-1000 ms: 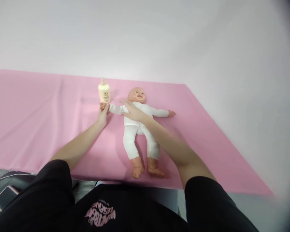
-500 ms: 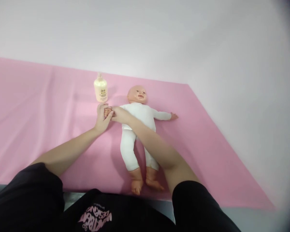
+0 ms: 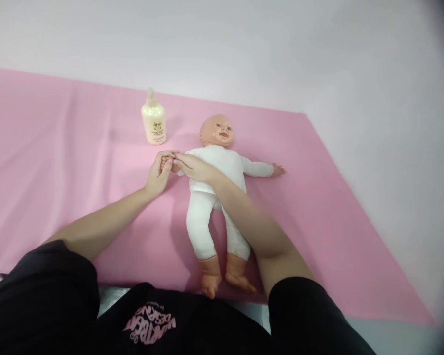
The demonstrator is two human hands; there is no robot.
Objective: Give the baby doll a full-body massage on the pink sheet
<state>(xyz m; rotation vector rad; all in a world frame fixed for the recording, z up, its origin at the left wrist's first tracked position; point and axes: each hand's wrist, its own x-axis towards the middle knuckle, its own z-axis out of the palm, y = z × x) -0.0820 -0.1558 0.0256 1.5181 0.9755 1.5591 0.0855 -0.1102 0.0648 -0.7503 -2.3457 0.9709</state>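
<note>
Doll, supine on pink tabletop, bottle beside its head. Left hand and right hand both closed on the doll's hand, as half a second ago; grip unchanged.

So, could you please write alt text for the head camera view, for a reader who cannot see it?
Two bare hands meet at one hand of a baby doll in white clothes: the left hand cups it while the right hand reaches across the doll's chest. The doll lies face up on a pink cloth, with a cream bottle standing beyond the hands.
</note>
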